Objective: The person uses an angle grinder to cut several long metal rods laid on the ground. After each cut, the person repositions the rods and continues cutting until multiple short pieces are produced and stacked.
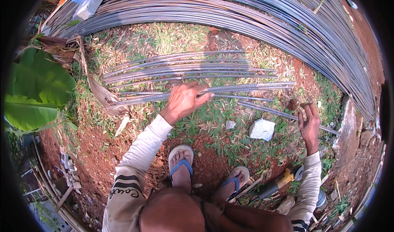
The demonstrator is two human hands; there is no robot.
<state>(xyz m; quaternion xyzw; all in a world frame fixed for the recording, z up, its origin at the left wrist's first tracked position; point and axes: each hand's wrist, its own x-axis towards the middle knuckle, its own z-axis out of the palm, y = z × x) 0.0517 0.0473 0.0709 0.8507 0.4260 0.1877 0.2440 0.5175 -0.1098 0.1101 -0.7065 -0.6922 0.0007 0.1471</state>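
Note:
Short lengths of ribbed steel rebar (172, 74) lie side by side across the grass in front of me. My left hand (186, 100) is closed around a few bars at the near side of this row, thumb and fingers pinched over them. Off to the right, my right hand (310, 123) has its fingers curled over a slanting pair of rebar pieces (271, 111). Those pieces run out on both sides of the hand, toward the concrete edge. The exact contact under my right fingers is partly hidden.
Long rebar (230, 18) sweeps in a thick bundle across the far side. A white stone block (262, 129) sits near the slanting bars. A yellow-and-black power tool (281, 180) lies by my right forearm. Banana leaves (37, 84) hang at left; a concrete edge (347, 129) borders the right.

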